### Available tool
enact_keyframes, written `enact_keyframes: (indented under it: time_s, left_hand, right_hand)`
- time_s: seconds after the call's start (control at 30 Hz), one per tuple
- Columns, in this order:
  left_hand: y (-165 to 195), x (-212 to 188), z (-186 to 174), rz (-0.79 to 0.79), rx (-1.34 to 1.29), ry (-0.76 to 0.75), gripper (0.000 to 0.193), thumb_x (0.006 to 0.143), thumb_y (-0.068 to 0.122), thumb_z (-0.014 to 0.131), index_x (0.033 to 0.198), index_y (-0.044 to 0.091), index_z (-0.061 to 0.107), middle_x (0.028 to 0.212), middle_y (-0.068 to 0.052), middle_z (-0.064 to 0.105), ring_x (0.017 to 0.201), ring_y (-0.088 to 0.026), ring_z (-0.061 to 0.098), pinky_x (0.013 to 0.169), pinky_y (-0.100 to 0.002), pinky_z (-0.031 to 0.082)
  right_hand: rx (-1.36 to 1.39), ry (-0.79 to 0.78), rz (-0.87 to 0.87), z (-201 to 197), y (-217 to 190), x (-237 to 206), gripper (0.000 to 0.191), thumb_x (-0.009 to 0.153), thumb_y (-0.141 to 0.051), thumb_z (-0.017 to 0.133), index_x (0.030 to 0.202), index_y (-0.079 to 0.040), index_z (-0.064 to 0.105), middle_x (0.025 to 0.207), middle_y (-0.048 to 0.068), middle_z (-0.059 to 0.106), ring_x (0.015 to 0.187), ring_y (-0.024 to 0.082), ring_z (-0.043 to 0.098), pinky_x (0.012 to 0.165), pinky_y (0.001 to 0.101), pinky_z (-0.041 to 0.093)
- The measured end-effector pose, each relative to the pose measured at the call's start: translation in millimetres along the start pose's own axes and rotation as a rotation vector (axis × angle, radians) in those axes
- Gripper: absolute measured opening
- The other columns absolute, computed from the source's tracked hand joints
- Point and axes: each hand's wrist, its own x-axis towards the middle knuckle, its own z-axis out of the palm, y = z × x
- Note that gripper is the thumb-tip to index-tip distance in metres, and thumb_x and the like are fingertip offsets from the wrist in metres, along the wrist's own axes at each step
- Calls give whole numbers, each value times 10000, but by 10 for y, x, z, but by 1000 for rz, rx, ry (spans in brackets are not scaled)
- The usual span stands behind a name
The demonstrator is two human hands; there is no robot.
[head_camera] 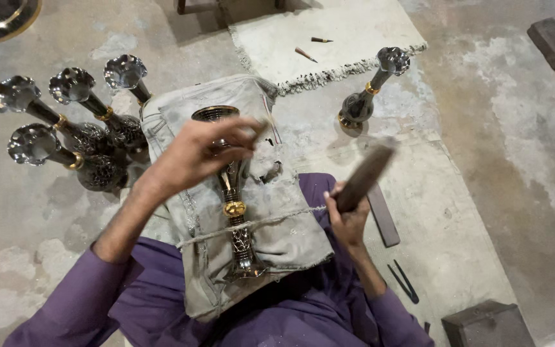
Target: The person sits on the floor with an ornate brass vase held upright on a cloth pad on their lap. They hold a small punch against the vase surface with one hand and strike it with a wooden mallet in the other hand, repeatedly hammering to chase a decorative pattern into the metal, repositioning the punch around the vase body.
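1. The metal vase lies lengthwise on a padded grey cushion across the person's lap, tied down by a cord near its gold collar.
2. Looks heavy, rigid and slick where polished; I'd guess the narrow stem by the collar is the safest spot to hold.
3. Left hand has its grip pinched shut around a thin chisel, tip over the vase's upper body.
4. Right hand, at 3 o'clock from the vase, is wrapped around a dark wooden mallet, raised and blurred.
5. Four similar vases stand on the floor at 10 o'clock.
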Motion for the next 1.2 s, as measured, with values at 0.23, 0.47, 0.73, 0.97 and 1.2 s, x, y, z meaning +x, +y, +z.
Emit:
enact_keyframes:
  time_s: [0.23, 0.47, 0.73, 0.97, 1.2]
  left_hand:
    - [-149, 24, -127, -120, 37, -78, 388, 939, 191, 718, 1312, 165, 617, 1003, -68, 799, 886, -192, 797, 775, -350, 681]
    - [-24, 183, 14, -41, 292, -323, 409, 862, 278, 716, 1269, 232, 716, 835, -35, 797, 590, -156, 727, 545, -347, 563]
    - [118, 343, 53, -9, 558, -616, 440, 931, 241, 645, 1364, 324, 644, 714, -40, 738, 571, -184, 675, 519, -407, 545]
    - [104, 391, 60, 53, 512, -643, 460, 915, 234, 639, 1371, 291, 614, 779, -44, 752, 645, -196, 718, 550, -398, 560]
    - [145, 381, 26, 165, 495, -597, 436, 890, 170, 652, 1316, 265, 650, 797, -45, 764, 712, -214, 740, 563, -404, 573]
  right_hand:
    - [-31, -163, 266, -25, 106, -119, 176, 921, -93, 782, 911, -26, 619, 837, 77, 656, 753, 133, 639, 679, 293, 557]
    - [-180, -83, 122, -139, -67, 119, 324, 886, -215, 774, 1093, -45, 591, 798, 0, 641, 663, 102, 626, 592, 279, 563]
    - [-27, -81, -115, 206, -150, 437, 176, 948, -40, 754, 1022, -46, 595, 889, 41, 662, 742, 113, 671, 624, 245, 628]
    - [-123, -70, -263, 435, -309, 513, 212, 921, 50, 791, 944, -42, 601, 901, 43, 639, 761, 89, 636, 653, 248, 589]
    - [-46, -64, -288, 505, -410, 501, 219, 934, 70, 739, 977, -24, 545, 920, 48, 613, 826, 94, 613, 758, 237, 556]
